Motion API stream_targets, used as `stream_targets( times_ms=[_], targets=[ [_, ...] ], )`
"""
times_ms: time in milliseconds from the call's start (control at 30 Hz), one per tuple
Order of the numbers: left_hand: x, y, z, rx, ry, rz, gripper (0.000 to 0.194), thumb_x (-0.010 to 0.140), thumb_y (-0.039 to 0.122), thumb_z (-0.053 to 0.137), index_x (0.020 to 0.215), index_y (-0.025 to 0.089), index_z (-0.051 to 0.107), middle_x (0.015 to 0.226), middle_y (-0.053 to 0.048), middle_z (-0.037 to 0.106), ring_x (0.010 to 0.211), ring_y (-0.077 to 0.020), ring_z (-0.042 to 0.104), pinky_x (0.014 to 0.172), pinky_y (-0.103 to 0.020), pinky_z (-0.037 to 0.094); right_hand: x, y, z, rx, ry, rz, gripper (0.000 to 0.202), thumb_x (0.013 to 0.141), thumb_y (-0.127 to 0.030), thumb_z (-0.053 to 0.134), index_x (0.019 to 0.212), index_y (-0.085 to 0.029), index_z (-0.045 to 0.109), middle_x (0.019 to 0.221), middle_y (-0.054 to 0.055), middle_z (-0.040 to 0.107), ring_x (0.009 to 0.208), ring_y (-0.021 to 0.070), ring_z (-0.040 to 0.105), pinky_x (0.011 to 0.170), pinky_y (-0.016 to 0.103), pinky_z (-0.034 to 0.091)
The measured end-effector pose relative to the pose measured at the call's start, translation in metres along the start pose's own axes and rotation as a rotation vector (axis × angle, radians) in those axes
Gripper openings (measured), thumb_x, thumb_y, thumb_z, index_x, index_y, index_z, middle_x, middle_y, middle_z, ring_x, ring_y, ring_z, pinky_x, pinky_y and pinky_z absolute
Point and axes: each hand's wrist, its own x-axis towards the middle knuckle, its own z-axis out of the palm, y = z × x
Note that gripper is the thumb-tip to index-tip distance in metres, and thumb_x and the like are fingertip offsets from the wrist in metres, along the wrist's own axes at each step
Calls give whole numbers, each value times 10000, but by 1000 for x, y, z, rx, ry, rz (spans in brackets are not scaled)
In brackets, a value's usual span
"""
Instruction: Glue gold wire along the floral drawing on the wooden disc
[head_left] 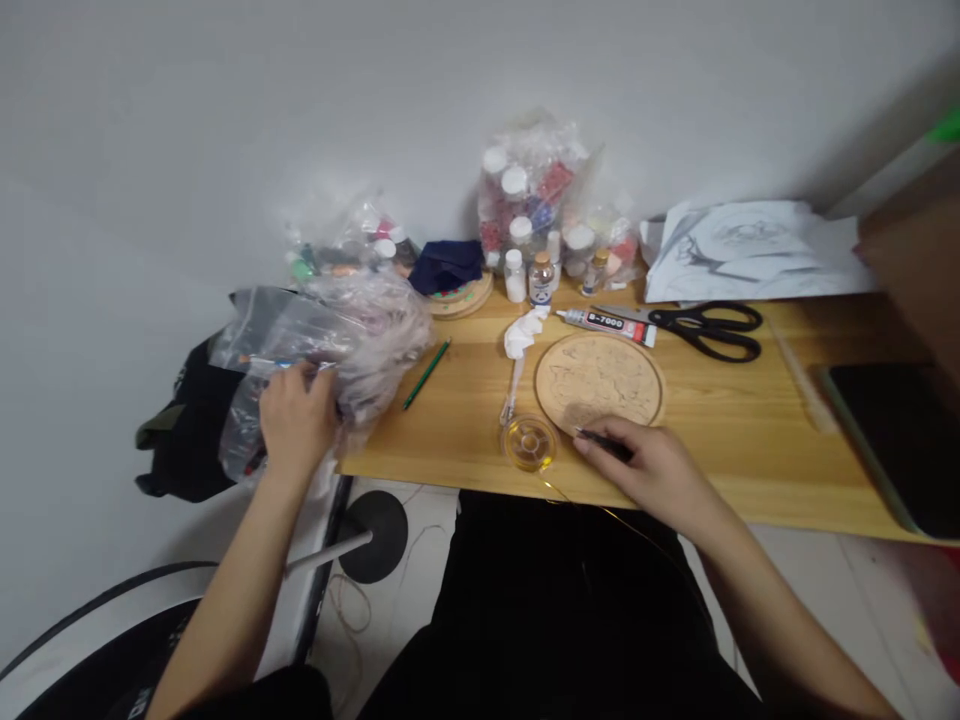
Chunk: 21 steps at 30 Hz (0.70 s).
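On the left, my left hand [298,415] rests with curled fingers among clear plastic bags [352,335]. Its fingertips are partly hidden, and what they grip cannot be made out. My right hand [652,465] holds a slim dark tool [609,443], its kind unclear, by the front edge of a round wooden board [600,378] with thin dark lines drawn on it. Just left of that hand lies a clear spool [529,443] of gold wire, whose loose end trails over the table edge. A crumpled white strip [523,340] lies behind the spool.
A green pencil [427,374] lies near the bags. Behind the board are a B-7000 glue tube [609,326], black-handled scissors [709,330] and several small bottles [540,278]. Drawn paper sheets [742,250] lie at the back right; a dark phone-like slab [896,445] sits at the right.
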Motion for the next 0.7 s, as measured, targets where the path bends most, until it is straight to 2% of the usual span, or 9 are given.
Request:
stream_targets(
  times_ms=[133, 233, 300, 367, 433, 500, 533, 600, 700],
  targets=[
    [1, -24, 8, -31, 16, 26, 339, 864, 282, 541, 1161, 174, 663, 1247, -164, 628, 1127, -379, 585, 918, -561, 476, -13, -2, 11, -7, -2, -4, 249, 882, -423, 597, 930, -214, 724, 904, 40, 783, 728, 180, 719, 624, 277, 518],
    [-9, -10, -2, -19, 108, 121, 465, 820, 273, 562, 1265, 156, 623, 1353, -200, 563, 1192, -418, 548, 945, -608, 456, -21, -2, 16, -4, 21, 22, 234, 868, -393, 623, 977, -213, 727, 980, 57, 786, 781, 194, 737, 658, 292, 543],
    [-19, 18, -10, -55, 192, 135, 487, 823, 222, 550, 1302, 151, 601, 1400, -211, 524, 1236, -430, 520, 958, -620, 446, -24, -3, 17, -15, 22, 47, 241, 857, -387, 639, 993, -210, 731, 983, 63, 786, 764, 193, 737, 630, 287, 538],
    [-26, 58, -16, -213, 259, 211, 416, 862, 221, 549, 1274, 210, 604, 1325, -161, 582, 1211, -368, 557, 993, -577, 452, -25, -4, 18, -42, 2, 60, 229, 848, -383, 655, 977, -212, 736, 932, 53, 786, 715, 181, 724, 589, 273, 520],
    [-28, 101, -14, -485, 134, 388, 371, 925, 259, 544, 1295, 249, 572, 1286, -122, 612, 1184, -290, 595, 985, -485, 501, -25, -6, 19, -93, -36, 61, 208, 840, -378, 672, 951, -215, 737, 871, 37, 781, 661, 167, 702, 567, 264, 501],
    [-24, 138, -7, -738, -43, 540, 343, 977, 309, 529, 1308, 224, 549, 1242, -116, 642, 1159, -249, 616, 971, -441, 530, -25, -8, 22, -153, -92, 32, 195, 839, -369, 685, 955, -221, 736, 848, 25, 778, 659, 164, 699, 584, 264, 502],
    [-20, 153, -2, -860, -77, 582, 307, 986, 311, 523, 1264, 191, 575, 1210, -133, 653, 1128, -236, 629, 948, -419, 542, -26, -9, 23, -188, -126, 1, 197, 839, -362, 691, 972, -224, 736, 870, 27, 780, 695, 174, 710, 608, 271, 511],
    [-11, 174, 9, -916, -98, 624, 249, 1003, 314, 494, 1188, 191, 606, 1158, -103, 673, 1078, -192, 646, 931, -367, 551, -27, -10, 26, -254, -192, -68, 218, 834, -345, 703, 1010, -222, 736, 934, 46, 784, 797, 213, 732, 661, 298, 533],
    [-6, 188, 15, -949, -129, 701, 244, 987, 299, 518, 1162, 164, 622, 1146, -105, 676, 1074, -206, 635, 926, -390, 544, -33, -8, 25, -294, -256, -99, 229, 843, -344, 695, 1023, -209, 738, 960, 67, 783, 843, 244, 737, 685, 329, 544]
  ],
)
